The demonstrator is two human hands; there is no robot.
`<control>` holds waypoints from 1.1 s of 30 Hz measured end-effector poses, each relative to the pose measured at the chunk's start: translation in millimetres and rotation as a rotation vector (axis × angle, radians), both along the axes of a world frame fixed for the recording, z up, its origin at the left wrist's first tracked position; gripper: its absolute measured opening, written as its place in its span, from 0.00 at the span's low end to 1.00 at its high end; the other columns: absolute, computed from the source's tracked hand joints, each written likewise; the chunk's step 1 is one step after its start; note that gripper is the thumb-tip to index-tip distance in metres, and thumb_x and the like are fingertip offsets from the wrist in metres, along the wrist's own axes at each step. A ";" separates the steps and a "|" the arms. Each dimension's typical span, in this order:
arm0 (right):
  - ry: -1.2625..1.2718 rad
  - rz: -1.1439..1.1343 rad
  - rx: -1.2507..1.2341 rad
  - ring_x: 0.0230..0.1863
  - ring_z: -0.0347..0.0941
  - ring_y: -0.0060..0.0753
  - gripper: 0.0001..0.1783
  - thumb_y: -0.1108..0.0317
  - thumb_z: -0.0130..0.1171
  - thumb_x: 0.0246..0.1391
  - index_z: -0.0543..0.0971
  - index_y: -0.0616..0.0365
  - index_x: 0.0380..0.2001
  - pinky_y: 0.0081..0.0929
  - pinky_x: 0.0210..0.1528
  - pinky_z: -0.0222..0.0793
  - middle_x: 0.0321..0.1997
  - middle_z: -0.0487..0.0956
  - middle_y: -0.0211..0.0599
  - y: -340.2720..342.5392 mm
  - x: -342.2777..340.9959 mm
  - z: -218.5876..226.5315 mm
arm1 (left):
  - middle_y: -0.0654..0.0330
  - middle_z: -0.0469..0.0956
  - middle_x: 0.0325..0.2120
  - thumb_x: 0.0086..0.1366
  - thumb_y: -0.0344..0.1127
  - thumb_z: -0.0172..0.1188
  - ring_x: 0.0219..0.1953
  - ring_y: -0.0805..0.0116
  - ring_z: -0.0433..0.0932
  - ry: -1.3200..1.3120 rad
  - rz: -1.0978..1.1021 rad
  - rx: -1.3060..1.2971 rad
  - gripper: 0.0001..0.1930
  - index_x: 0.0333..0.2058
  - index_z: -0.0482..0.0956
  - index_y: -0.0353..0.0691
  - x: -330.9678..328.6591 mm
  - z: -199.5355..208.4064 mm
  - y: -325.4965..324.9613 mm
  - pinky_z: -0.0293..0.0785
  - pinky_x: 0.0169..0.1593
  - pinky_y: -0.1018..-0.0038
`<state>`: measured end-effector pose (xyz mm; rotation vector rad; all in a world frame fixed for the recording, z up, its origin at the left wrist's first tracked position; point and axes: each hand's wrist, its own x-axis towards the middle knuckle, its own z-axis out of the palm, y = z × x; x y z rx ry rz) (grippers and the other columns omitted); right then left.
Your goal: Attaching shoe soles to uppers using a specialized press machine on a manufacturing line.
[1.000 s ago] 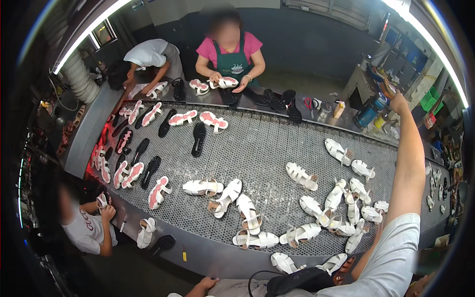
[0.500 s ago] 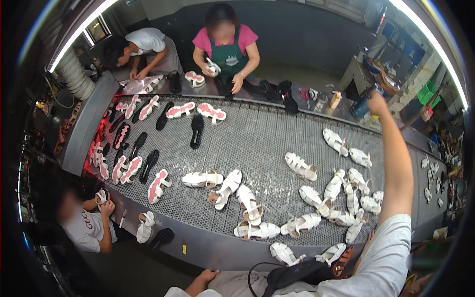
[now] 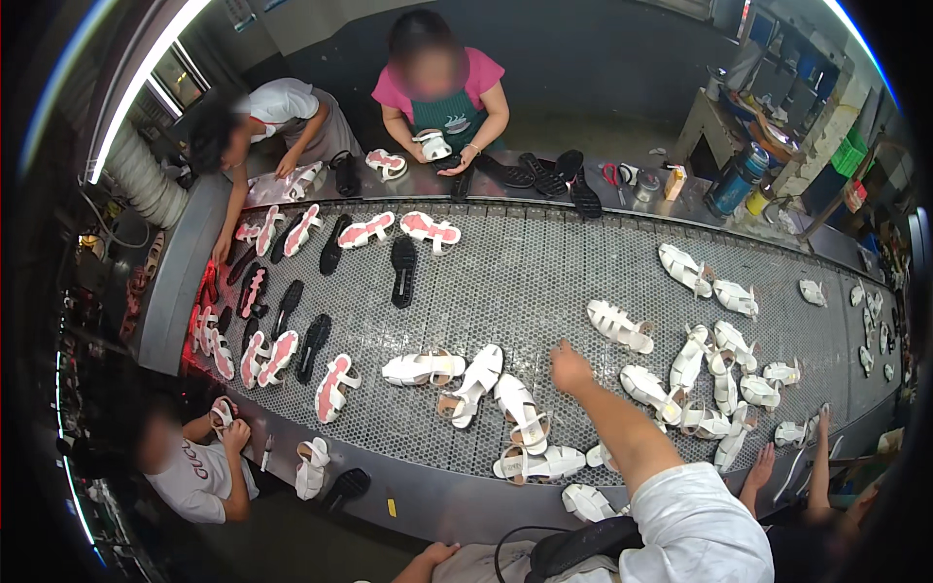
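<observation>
My right hand [image 3: 570,367] is stretched over the middle of the mesh conveyor [image 3: 496,272], fingers curled in, one fingertip jutting forward. Nothing shows in it. A white strappy sandal [image 3: 620,327] lies just beyond it to the right, and another white sandal [image 3: 477,385] is to its left. My forearm passes over the near part of the belt and partly hides a sandal [image 3: 600,457] there. Low in the picture, my left hand [image 3: 440,552] rests closed by my lap, with no object visible in it. A black pouch [image 3: 583,546] sits at my waist.
Pink-soled white sandals [image 3: 367,230] and black soles [image 3: 403,272] lie at the left. Several white sandals [image 3: 690,358] cluster at the right. Co-workers stand at the far side and near left; another person's hands [image 3: 761,467] are at the near right. A blue flask [image 3: 736,180] stands on the far ledge.
My right arm has swung down and left, from the far right near the flask to mid-belt. The view has shifted. The far-left co-worker now reaches onto the belt; hands have appeared at the near right.
</observation>
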<state>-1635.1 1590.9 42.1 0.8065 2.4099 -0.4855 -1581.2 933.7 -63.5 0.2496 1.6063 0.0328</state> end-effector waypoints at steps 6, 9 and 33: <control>-0.057 0.294 -0.097 0.56 0.80 0.58 0.21 0.72 0.62 0.52 0.83 0.60 0.51 0.50 0.60 0.76 0.74 0.64 0.59 26.8 13.7 2.0 | 0.32 0.81 0.50 0.67 0.79 0.45 0.59 0.34 0.77 -0.142 -0.036 0.047 0.50 0.48 0.84 0.25 -17.7 -4.5 -16.2 0.73 0.62 0.55; 0.116 -0.022 -0.012 0.53 0.80 0.60 0.18 0.70 0.59 0.53 0.83 0.61 0.48 0.49 0.57 0.76 0.53 0.80 0.63 107.2 16.4 -3.2 | 0.32 0.82 0.49 0.68 0.79 0.45 0.59 0.35 0.78 -0.205 -0.042 0.077 0.50 0.48 0.84 0.25 -39.5 -0.5 -4.6 0.73 0.61 0.56; 0.017 -0.835 0.534 0.73 0.69 0.50 0.52 0.78 0.56 0.59 0.45 0.38 0.81 0.52 0.67 0.71 0.75 0.69 0.48 354.5 44.9 445.8 | 0.47 0.85 0.49 0.75 0.65 0.53 0.54 0.57 0.82 -0.171 -0.023 0.234 0.37 0.51 0.85 0.30 -193.6 -31.7 114.0 0.75 0.58 0.59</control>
